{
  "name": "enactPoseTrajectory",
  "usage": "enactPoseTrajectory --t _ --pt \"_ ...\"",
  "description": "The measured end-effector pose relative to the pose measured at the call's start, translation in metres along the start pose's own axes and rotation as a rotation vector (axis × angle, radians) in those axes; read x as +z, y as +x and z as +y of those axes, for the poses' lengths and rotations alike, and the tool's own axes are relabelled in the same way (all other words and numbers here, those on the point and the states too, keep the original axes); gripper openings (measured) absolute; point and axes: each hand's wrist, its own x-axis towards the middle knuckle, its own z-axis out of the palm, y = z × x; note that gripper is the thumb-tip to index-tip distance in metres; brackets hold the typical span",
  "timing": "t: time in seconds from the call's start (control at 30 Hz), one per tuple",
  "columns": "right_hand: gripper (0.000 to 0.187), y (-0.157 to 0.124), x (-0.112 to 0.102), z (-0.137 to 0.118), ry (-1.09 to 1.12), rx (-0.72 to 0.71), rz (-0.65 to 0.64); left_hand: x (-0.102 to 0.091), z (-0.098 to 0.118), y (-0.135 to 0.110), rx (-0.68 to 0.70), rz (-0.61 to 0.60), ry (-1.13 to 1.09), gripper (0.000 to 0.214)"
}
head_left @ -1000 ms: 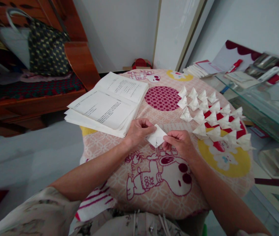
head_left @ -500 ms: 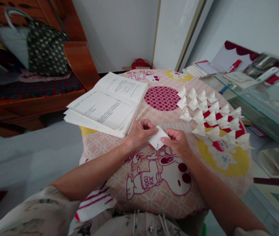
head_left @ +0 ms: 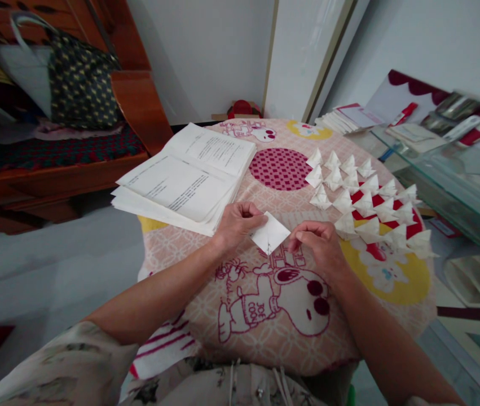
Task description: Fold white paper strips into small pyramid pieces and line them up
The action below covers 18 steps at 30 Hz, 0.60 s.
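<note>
My left hand [head_left: 240, 224] pinches the left corner of a small folded paper square [head_left: 270, 233] between thumb and fingers. The white square is held as a diamond above the tablecloth, with a small dark mark near its lower corner. My right hand [head_left: 318, 242] is just off the square's right corner, its fingers loosely bent with nothing visible in them. To the right, several folded paper pieces [head_left: 364, 203] with pointed tips stand in rows on the cloth. An open stack of printed sheets [head_left: 184, 180] lies left of my hands.
A pink patterned tablecloth [head_left: 265, 338] with cartoon figures covers the round table. At the right stands a glass shelf [head_left: 417, 169] with a red marker [head_left: 404, 113] and metal containers. A wooden bench [head_left: 138, 107] with a dark patterned bag [head_left: 81, 84] is at the left.
My right hand has let go of the paper square and moved slightly right, its thumb coming off the paper. My left hand still holds the square, now shifted slightly left.
</note>
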Motion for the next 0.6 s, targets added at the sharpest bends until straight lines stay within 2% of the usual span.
enactPoseTrajectory --t 0.13,0.33,0.43,0.6 --pt "0.027 0.002 0.005 -0.001 0.049 0.014 -0.015 0.002 0.0 -0.001 -0.011 -0.013 0.003 0.024" --pt "0.032 0.005 0.017 0.0 0.012 0.165 -0.121 0.008 0.0 -0.003 -0.067 -0.082 0.035 0.025" --pt "0.033 0.004 0.014 0.001 0.038 0.207 -0.119 0.007 0.0 -0.003 -0.076 -0.081 0.017 0.025" --pt "0.032 0.002 0.004 0.002 0.079 0.176 -0.196 0.003 -0.003 0.0 -0.075 -0.069 -0.021 0.025"
